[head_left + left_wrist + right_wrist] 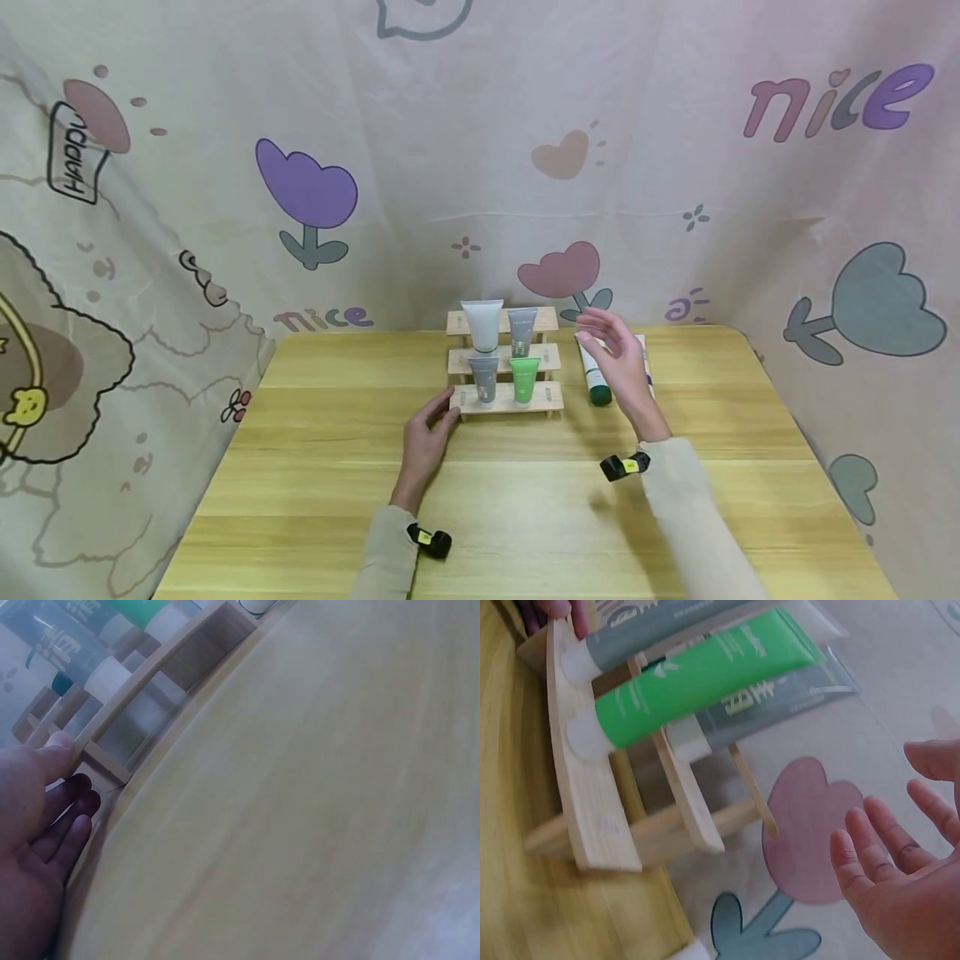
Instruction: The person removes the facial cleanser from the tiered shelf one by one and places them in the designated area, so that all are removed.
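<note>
A stepped wooden display rack (pixel 505 398) stands near the back of the table. My left hand (pixel 426 442) grips the left end of its lowest step; in the left wrist view, the thumb (pixel 58 754) lies on the step's corner and the fingers are bent below. On that step stand a grey tube (pixel 486 379) and a green tube (pixel 523 381). One step up are a white tube (pixel 482 323) and another grey tube (pixel 521 332). My right hand (pixel 617 354) is raised right of the rack, holding nothing, its fingers spread and loosely bent.
Right of the rack lies a white tube with a dark green cap (pixel 600 393). Beside it, another white item (pixel 649 379) with blue marks is partly hidden behind my right hand. A printed curtain (pixel 420 167) hangs behind the wooden table (pixel 337 467).
</note>
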Tool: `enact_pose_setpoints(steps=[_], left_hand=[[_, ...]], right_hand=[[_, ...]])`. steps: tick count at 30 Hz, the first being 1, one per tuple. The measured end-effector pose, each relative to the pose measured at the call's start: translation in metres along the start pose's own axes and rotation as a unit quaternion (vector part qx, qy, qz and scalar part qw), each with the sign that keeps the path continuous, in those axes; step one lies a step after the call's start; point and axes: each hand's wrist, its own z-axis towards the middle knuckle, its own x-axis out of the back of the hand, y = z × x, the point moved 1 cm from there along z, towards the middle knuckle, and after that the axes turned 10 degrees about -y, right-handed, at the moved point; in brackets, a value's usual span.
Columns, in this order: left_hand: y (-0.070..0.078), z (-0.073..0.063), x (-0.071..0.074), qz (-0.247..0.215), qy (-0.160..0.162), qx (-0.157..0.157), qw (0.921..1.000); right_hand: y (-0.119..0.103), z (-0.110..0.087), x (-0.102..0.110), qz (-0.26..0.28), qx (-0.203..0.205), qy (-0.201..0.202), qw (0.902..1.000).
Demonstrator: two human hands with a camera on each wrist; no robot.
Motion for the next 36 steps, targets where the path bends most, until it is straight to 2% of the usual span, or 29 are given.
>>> enact_pose_setpoints(steps=[5,12,16,23,30,36], left_hand=[[-0.001,0.001,0.0,-0.003,-0.001,-0.014,0.9999],[-0.001,0.001,0.001,-0.002,0.005,-0.025,0.9997],[0.0,0.003,0.002,-0.019,0.01,-0.036,0.9991],[0.002,0.001,0.001,-0.013,0.005,-0.024,0.9996],[0.002,0.001,0.0,-0.002,0.001,-0.017,0.9998],[-0.001,0.0,0.0,-0.005,0.005,-0.02,0.9998]], right_hand=[[0.0,0.008,-0.015,0.002,0.011,-0.02,0.9997],[-0.003,0.017,-0.036,0.003,0.005,-0.04,0.9992],[-0.013,0.022,-0.047,0.004,0.01,-0.048,0.9988],[-0.033,0.024,-0.059,0.0,-0.004,-0.06,0.9982],[-0.03,0.027,-0.064,-0.013,-0.022,-0.065,0.9975],[-0.006,0.034,-0.063,-0.023,-0.037,-0.069,0.9967]])
